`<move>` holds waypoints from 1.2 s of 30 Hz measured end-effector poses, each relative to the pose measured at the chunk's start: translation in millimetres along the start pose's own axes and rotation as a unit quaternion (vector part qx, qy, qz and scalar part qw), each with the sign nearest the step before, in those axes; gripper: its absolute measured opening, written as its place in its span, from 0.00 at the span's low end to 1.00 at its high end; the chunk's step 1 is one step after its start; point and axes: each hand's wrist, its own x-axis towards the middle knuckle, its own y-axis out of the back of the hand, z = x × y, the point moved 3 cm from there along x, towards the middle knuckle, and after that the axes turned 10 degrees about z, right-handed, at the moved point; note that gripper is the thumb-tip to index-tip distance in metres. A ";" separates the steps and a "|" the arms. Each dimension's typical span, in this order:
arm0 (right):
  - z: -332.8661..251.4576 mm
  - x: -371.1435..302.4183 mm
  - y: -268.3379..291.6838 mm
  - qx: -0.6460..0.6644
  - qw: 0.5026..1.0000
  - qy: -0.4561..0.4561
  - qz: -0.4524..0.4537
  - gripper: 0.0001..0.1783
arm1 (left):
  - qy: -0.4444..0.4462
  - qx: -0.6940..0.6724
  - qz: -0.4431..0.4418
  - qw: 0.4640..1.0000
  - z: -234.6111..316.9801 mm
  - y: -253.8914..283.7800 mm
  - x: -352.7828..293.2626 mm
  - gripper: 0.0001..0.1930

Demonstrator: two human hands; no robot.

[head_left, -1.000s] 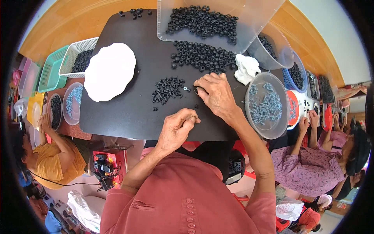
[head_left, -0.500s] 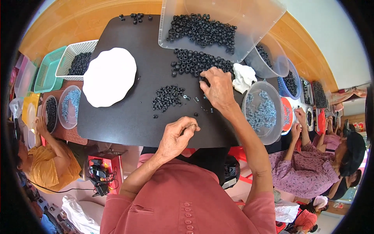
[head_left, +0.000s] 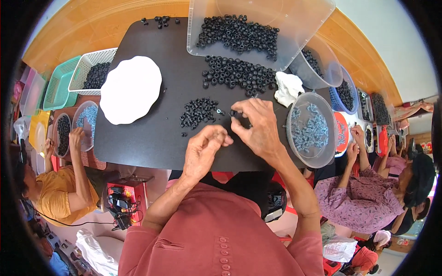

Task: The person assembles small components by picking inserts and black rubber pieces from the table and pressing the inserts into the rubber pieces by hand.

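Observation:
Between the thumb and fingertips of my right hand (head_left: 260, 126) is a small black ring-shaped piece (head_left: 233, 113), above the dark table (head_left: 138, 145). My left hand (head_left: 201, 152) is just to its left, its thumb and fingers pressed together; whatever they pinch is hidden. Beyond the left hand lies a heap of smaller black pieces (head_left: 197, 113), with a blue-and-black ring (head_left: 219, 111) at its right edge. Farther back spreads a pile of larger round black pieces (head_left: 237, 76) with holes.
A tilted clear bin (head_left: 306, 25) holds more black pieces at the back. To the right are a crumpled white cloth (head_left: 288, 89) and a round tub (head_left: 334, 138) of small blue parts. A white scalloped plate (head_left: 131, 89) is at left. Other people sit on both sides.
My right hand has drawn back from the larger black pile toward my left hand, now with a black piece in its fingers. My left hand has risen slightly.

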 end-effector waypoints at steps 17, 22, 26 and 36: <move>-13.5 -47.4 8.8 0.248 0.955 -0.165 0.001 0.14 | 0.053 0.029 -0.029 0.998 -8.1 2.2 5.1 0.07; 9.6 -49.4 10.8 -0.024 0.991 -0.122 0.050 0.06 | 0.067 0.023 -0.037 0.997 -3.1 7.4 -5.8 0.08; 16.1 -37.0 6.5 -0.037 0.995 -0.086 0.029 0.09 | 0.048 0.002 -0.017 0.999 -2.6 11.7 -10.5 0.07; 15.2 -25.3 2.3 -0.004 0.996 -0.082 -0.039 0.10 | 0.028 -0.010 -0.006 1.000 -3.2 15.5 -8.8 0.06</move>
